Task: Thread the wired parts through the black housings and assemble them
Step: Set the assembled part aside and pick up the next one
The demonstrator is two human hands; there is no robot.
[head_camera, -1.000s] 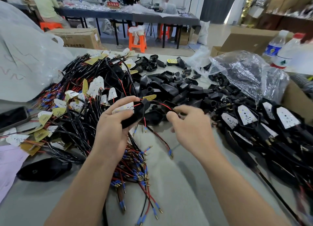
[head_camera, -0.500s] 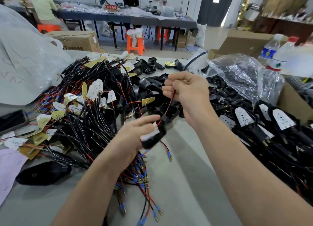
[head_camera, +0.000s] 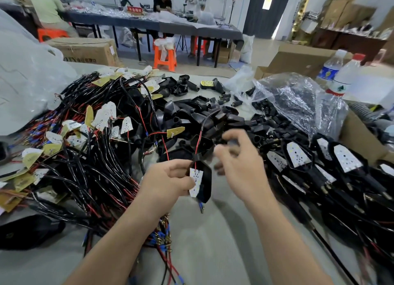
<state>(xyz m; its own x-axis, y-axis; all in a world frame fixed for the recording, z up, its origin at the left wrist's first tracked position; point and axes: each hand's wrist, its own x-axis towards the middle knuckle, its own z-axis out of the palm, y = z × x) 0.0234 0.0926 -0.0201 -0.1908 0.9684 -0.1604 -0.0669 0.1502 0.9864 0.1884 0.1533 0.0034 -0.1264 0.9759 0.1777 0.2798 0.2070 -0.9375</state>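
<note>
Left hand [head_camera: 168,179] pinches black housing [head_camera: 205,176], white board [head_camera: 196,176] seated inside. Long axis runs toward me, neck at far end. Wire [head_camera: 197,144] leaves neck, rising away. Right hand [head_camera: 241,161] just right of neck, nearer wire. Fingers curled but blurred, so can't tell if grasping.

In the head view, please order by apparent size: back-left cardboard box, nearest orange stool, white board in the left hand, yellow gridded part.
1. cardboard box
2. orange stool
3. white board in the left hand; near the camera, so it looks almost as tall as the stool
4. yellow gridded part
</note>
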